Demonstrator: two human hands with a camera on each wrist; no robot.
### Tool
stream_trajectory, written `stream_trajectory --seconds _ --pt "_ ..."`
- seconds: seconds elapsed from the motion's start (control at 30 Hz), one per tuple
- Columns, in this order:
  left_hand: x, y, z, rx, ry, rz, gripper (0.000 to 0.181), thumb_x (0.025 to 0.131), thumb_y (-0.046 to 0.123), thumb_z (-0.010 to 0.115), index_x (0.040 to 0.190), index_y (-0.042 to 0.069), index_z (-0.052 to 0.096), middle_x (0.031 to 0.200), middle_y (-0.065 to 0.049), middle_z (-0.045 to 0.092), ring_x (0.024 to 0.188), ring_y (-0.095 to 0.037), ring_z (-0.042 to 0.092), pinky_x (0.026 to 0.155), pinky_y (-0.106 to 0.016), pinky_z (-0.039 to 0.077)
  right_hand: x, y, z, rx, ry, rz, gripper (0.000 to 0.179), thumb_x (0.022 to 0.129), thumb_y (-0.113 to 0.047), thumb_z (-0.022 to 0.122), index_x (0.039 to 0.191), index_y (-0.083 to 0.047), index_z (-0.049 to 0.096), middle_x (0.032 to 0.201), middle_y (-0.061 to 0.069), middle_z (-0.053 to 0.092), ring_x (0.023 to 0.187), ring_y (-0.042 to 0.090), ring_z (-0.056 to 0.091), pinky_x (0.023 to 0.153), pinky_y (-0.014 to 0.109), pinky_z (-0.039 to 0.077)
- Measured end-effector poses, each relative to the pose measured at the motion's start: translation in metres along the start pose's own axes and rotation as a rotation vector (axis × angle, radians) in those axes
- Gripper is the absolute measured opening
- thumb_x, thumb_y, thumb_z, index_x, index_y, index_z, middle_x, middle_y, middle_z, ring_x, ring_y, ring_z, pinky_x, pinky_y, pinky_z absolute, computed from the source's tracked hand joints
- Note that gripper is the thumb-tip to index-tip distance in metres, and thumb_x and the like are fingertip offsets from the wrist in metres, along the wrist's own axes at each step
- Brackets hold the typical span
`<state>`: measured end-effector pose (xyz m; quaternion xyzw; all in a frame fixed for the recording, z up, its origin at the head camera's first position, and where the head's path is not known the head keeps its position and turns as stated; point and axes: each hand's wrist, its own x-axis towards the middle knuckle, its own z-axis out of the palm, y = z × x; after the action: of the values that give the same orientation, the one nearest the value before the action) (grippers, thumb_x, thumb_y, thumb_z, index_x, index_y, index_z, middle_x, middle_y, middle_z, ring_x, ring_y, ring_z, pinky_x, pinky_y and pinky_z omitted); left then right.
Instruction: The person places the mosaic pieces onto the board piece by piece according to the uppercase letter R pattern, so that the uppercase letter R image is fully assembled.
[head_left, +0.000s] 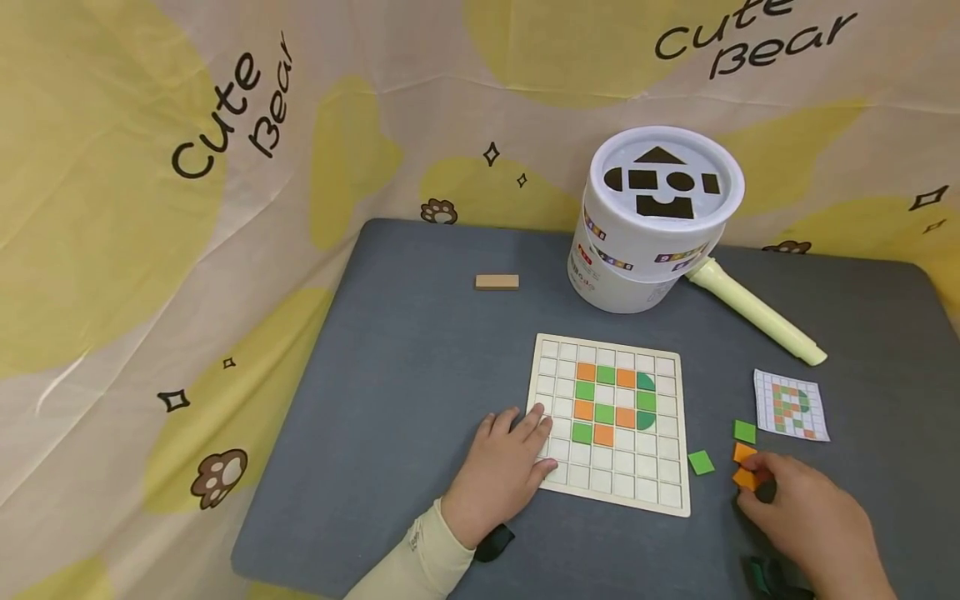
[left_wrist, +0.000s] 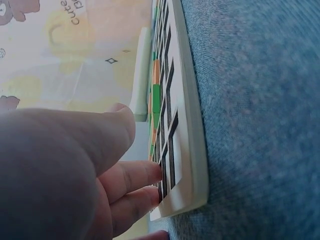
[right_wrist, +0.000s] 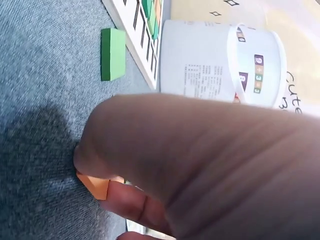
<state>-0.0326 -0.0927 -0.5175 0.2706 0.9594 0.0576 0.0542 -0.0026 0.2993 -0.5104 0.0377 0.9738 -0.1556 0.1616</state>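
Note:
My right hand [head_left: 813,517] pinches an orange square tile [head_left: 745,479] between thumb and fingertip, low over the table; in the right wrist view the orange tile [right_wrist: 95,186] shows between them. Just behind it lie a second orange tile [head_left: 742,452] and a green tile [head_left: 745,431]. Another green tile [head_left: 701,462] sits beside the white grid board [head_left: 667,472]. My left hand [head_left: 498,471] rests on the board's left edge, fingers spread. Orange and green squares and two dark green rounded pieces fill some cells, forming a looped pattern like part of a letter.
A small pattern card [head_left: 791,408] lies at the right. Behind the board stands a white bucket [head_left: 652,250] with shaped holes in its lid, a pale yellow stick [head_left: 757,312] beside it. A small wooden block [head_left: 497,282] lies farther left. A printed cloth [head_left: 420,108] hangs behind the table.

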Motion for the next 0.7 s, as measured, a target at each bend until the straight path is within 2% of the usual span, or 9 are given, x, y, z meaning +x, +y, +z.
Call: stream_trajectory --seconds 0.13,0.27,0.47,0.6,0.7 --pt "-0.001 0.0 -0.001 0.001 0.002 -0.001 0.059 0.108 0.053 0.059 0.155 0.018 0.059 0.163 -0.002 0.049 0.14 -0.03 0.051 0.111 -0.052 0.044 -0.001 -0.007 0.001 -0.014 0.088 -0.059 0.034 0.082 -0.024 0.088 0.109 -0.007 0.079 0.106 0.018 0.073 0.087 0.038 0.066 0.068 0.063 0.052" --pt "-0.001 -0.001 -0.001 0.009 0.004 0.007 0.059 0.108 0.053 0.059 0.155 0.018 0.059 0.163 -0.002 0.049 0.14 -0.029 0.051 0.111 -0.052 0.044 -0.002 -0.026 0.001 -0.002 0.193 -0.147 0.027 0.079 -0.019 0.09 0.104 -0.01 0.083 0.109 0.019 0.075 0.093 0.039 0.067 0.069 0.06 0.054" --pt "0.0 -0.001 0.0 0.017 -0.002 0.008 0.059 0.108 0.054 0.058 0.155 0.019 0.059 0.163 -0.001 0.049 0.14 -0.029 0.051 0.112 -0.052 0.044 0.005 -0.075 0.011 0.057 0.348 -0.459 0.024 0.071 -0.016 0.096 0.092 -0.019 0.084 0.096 -0.004 0.075 0.087 0.023 0.07 0.067 0.047 0.058" --pt "-0.001 0.0 -0.001 0.022 -0.006 -0.001 0.057 0.108 0.053 0.058 0.155 0.019 0.06 0.163 0.0 0.05 0.14 -0.029 0.051 0.111 -0.052 0.045 0.012 -0.109 0.022 0.085 0.331 -0.634 0.026 0.069 -0.015 0.099 0.088 -0.022 0.084 0.093 -0.011 0.074 0.085 0.013 0.069 0.071 0.041 0.06" --pt "-0.001 0.001 -0.001 0.033 -0.01 -0.005 0.057 0.108 0.054 0.058 0.155 0.02 0.061 0.162 0.001 0.05 0.139 -0.028 0.052 0.111 -0.051 0.045 0.017 -0.13 0.03 0.108 0.31 -0.726 0.026 0.068 -0.014 0.1 0.086 -0.022 0.084 0.091 -0.013 0.073 0.083 0.009 0.068 0.072 0.038 0.061"
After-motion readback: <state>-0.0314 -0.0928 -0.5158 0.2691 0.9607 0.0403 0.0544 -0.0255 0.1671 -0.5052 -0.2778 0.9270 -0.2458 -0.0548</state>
